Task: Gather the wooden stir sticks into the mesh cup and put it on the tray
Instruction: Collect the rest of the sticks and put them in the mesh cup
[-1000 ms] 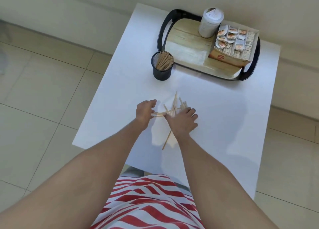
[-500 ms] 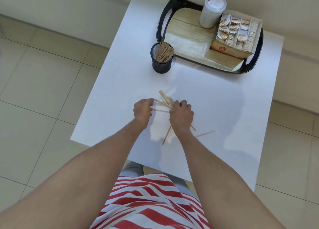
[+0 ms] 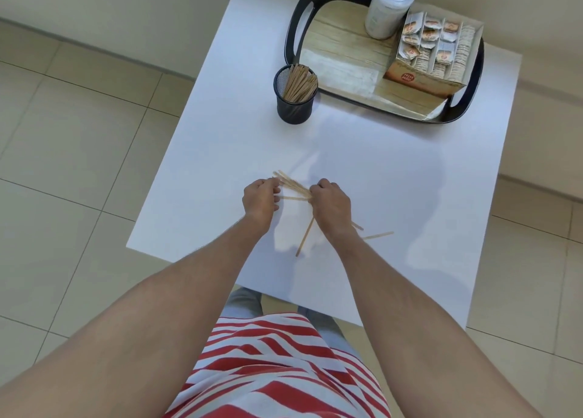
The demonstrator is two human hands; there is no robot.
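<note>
A bundle of wooden stir sticks [image 3: 291, 184] lies between my two hands near the middle of the white table [image 3: 394, 171]. My right hand [image 3: 331, 208] is closed around one end of the bundle. My left hand [image 3: 260, 200] pinches the other end. Two loose sticks lie on the table, one [image 3: 304, 238] beside my right wrist and one [image 3: 378, 235] to its right. The black mesh cup [image 3: 295, 97], holding several sticks, stands farther back, just left of the black-rimmed tray [image 3: 291, 29].
On the tray stand a white lidded jar [image 3: 386, 7] and an open cardboard box of sachets [image 3: 432, 55]. The tray's left wooden half is bare. The table's near edge is close to my red-striped shirt; tiled floor surrounds the table.
My hands went from spread over scattered sticks to closed on them, gathering them into one bundle lifted off the table. One stick came to lie at the right.
</note>
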